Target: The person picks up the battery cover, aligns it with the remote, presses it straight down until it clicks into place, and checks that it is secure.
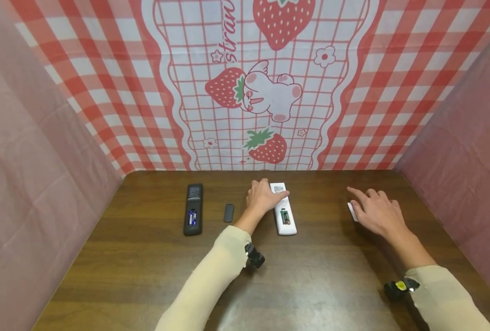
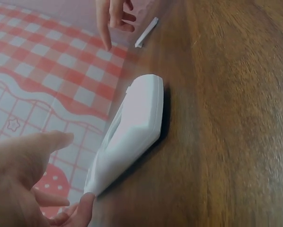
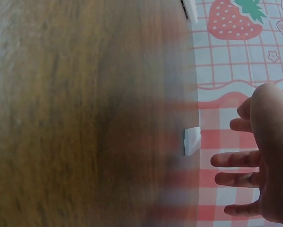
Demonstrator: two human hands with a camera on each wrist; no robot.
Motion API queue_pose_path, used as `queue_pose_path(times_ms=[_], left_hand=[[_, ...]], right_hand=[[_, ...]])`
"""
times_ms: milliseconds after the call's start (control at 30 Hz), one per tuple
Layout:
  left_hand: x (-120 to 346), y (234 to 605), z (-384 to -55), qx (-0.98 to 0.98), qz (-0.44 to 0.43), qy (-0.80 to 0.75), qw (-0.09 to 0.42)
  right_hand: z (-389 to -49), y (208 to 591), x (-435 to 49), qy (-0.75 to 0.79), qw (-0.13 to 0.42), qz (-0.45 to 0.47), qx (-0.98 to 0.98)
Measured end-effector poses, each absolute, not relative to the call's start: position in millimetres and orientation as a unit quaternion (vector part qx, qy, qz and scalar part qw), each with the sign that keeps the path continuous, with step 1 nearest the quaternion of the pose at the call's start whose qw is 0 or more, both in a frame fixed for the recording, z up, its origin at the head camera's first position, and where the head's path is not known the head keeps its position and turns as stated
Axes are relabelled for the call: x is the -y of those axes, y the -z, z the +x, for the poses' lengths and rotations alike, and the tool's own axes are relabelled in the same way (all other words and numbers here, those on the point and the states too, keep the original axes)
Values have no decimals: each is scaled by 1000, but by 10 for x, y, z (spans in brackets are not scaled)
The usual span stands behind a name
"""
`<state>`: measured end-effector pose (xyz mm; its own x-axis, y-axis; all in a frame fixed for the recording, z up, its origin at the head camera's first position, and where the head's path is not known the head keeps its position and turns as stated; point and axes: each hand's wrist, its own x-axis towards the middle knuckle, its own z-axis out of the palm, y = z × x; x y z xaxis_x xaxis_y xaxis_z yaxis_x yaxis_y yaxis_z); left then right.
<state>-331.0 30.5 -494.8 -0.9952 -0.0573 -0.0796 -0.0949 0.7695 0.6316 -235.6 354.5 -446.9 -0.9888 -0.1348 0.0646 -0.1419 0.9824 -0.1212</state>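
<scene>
I counted two hands and, on the table (image 1: 153,266), one black remote (image 1: 193,202), one white remote (image 1: 286,227), one dark cover (image 1: 228,213) between them and one white cover (image 1: 352,212). The left hand (image 1: 262,196) was loosely open over the white remote; whether it touched, I couldn't tell. Only the head view showed both remotes' batteries (image 1: 193,217); the right wrist view showed the right hand (image 1: 379,212) spread, empty, apart from the white cover.

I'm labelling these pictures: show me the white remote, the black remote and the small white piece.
White remote (image 1: 282,205): head view, near the middle of its back casing.
Black remote (image 1: 193,205): head view, near the middle of its back casing.
Small white piece (image 3: 192,141): right wrist view, middle of its visible surface.
</scene>
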Motion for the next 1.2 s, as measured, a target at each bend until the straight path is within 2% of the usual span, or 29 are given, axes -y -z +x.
queue_pose_path(times_ms=[633, 833, 1200], left_hand=[[-384, 4969, -3337, -936, -57, -345, 43], [-397, 4976, -3330, -934, -57, -352, 33], [-405, 5069, -3349, -936, -50, -348, 18]], right_hand=[[-2397, 4553, -3655, -80, 33, 80, 993], [-2457, 4572, -3739, -116, 44, 94, 988], [-2578, 4602, -3834, -184, 16, 116, 976]])
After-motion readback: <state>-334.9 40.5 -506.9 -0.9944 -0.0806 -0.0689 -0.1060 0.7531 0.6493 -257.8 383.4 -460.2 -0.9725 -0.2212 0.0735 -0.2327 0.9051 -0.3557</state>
